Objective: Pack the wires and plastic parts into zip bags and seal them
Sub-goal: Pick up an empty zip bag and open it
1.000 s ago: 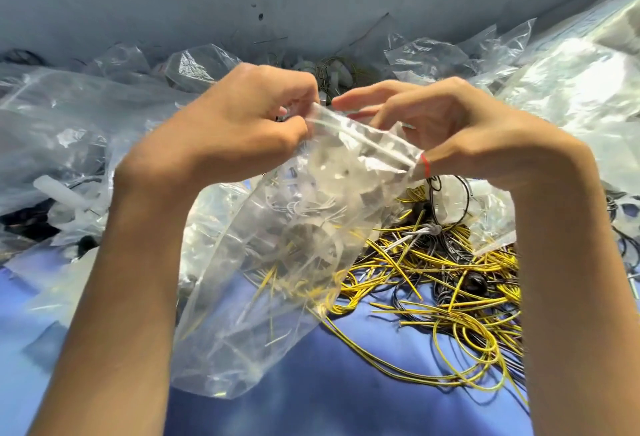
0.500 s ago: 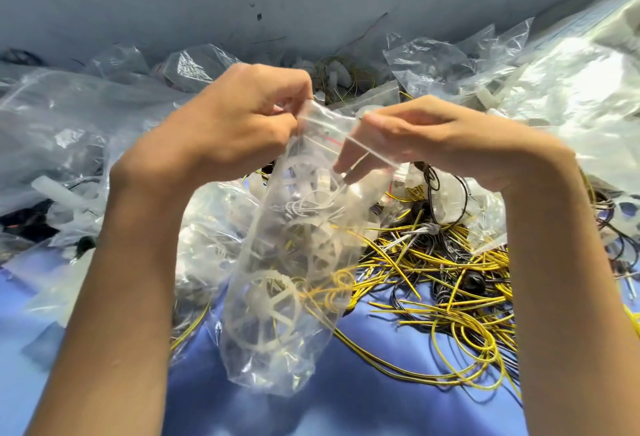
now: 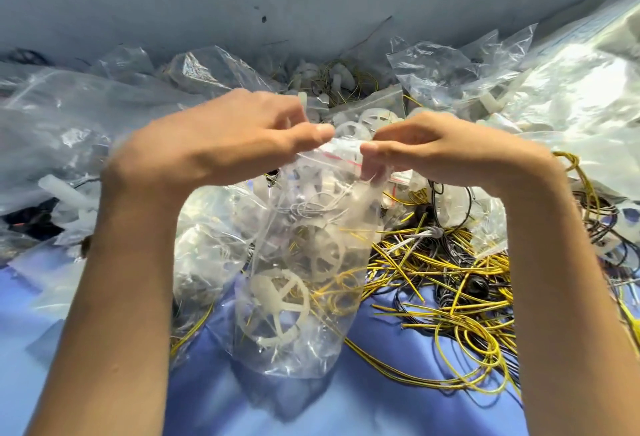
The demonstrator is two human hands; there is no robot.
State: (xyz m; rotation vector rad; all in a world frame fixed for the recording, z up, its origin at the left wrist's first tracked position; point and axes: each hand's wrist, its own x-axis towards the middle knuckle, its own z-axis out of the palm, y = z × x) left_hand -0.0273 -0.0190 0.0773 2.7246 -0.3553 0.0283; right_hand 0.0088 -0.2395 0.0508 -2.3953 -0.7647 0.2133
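Note:
A clear zip bag (image 3: pixel 304 283) hangs upright above the blue table. It holds white plastic wheel-shaped parts (image 3: pixel 278 304) and some yellow wire. My left hand (image 3: pixel 221 137) pinches the bag's top edge on the left. My right hand (image 3: pixel 436 151) pinches the same edge on the right, near the red zip line (image 3: pixel 341 158). Both thumbs press against the strip, close to each other. Loose yellow and black wires (image 3: pixel 450 283) lie in a heap to the right of the bag.
Empty and filled clear bags (image 3: pixel 69 137) pile up at the left and along the back. More bags (image 3: pixel 571 96) and white plastic parts (image 3: pixel 377 120) lie at the back right. A grey wall (image 3: pixel 311 2) rises behind. Blue table surface (image 3: pixel 381 401) shows in front.
The bag swung from slanting to hanging upright. My hands came closer together along its top edge, and the right hand shifted left toward the middle of the zip strip.

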